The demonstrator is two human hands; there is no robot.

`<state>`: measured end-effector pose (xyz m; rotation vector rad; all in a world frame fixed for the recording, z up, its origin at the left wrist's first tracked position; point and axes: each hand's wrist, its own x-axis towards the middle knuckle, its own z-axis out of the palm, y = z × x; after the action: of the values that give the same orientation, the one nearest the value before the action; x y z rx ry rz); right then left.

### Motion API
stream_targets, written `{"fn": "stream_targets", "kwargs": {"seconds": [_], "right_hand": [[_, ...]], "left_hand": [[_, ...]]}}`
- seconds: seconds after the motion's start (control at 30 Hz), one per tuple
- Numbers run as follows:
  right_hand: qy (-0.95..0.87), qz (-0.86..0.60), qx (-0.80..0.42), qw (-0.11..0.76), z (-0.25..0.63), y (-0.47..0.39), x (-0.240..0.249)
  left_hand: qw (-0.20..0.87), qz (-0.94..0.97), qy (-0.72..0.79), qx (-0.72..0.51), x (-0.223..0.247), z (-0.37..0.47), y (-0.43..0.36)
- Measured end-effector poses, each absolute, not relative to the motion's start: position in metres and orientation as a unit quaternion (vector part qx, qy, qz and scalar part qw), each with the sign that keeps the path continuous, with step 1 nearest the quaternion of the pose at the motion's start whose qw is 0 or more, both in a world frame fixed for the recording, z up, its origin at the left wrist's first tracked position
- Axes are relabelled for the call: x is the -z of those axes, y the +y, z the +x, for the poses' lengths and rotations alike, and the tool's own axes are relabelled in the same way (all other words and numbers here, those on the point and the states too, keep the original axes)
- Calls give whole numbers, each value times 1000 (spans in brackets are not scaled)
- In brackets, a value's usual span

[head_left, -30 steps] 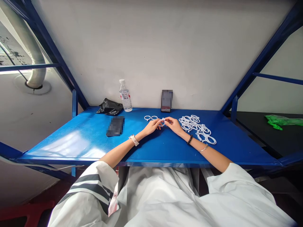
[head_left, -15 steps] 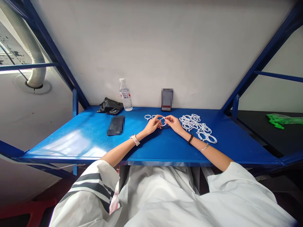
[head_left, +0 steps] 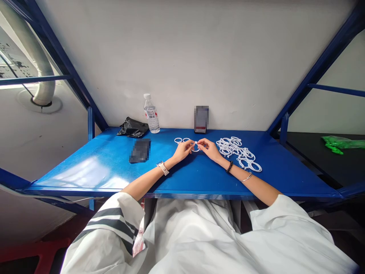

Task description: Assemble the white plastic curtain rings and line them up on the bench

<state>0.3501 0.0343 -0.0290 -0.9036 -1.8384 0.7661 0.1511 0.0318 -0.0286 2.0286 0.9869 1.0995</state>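
A white ring [head_left: 195,150] is pinched between my two hands above the blue table [head_left: 182,179]. My left hand [head_left: 183,150] closes on its left side, and my right hand [head_left: 209,148] closes on its right side near a small knob at the top. The fingertips almost meet and hide part of the ring. Just beyond my left hand lie a white ring [head_left: 178,140] and another one [head_left: 186,139], partly covered by the fingers. To the right of my right hand spreads a heap of several white rings [head_left: 235,149], overlapping one another.
A water bottle [head_left: 152,116] stands at the back left beside a black plastic bag [head_left: 133,127]. In front of them lies a dark blurred flat object [head_left: 139,151]. A phone-like device [head_left: 201,120] leans on the back wall. Green plastic packaging [head_left: 340,144] lies on a black surface at right.
The ring between my hands has tilted, and its lower edge now shows less below the fingers. My fingertips have moved slightly closer together around its top.
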Motion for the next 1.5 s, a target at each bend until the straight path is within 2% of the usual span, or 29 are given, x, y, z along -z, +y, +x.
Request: {"fn": "stream_targets", "kwargs": {"seconds": [0.53, 0.97, 1.13, 1.5], "right_hand": [[-724, -366, -330, 483, 346, 26, 22], [-707, -366, -280, 536, 345, 25, 25], [-705, -356, -273, 549, 344, 23, 25], [-741, -329, -272, 518, 347, 24, 26]], "left_hand": [[335, 720, 365, -486, 24, 155, 24], [322, 689, 333, -557, 28, 158, 26], [330, 683, 330, -562, 31, 158, 27], [383, 711, 304, -506, 28, 150, 28]]}}
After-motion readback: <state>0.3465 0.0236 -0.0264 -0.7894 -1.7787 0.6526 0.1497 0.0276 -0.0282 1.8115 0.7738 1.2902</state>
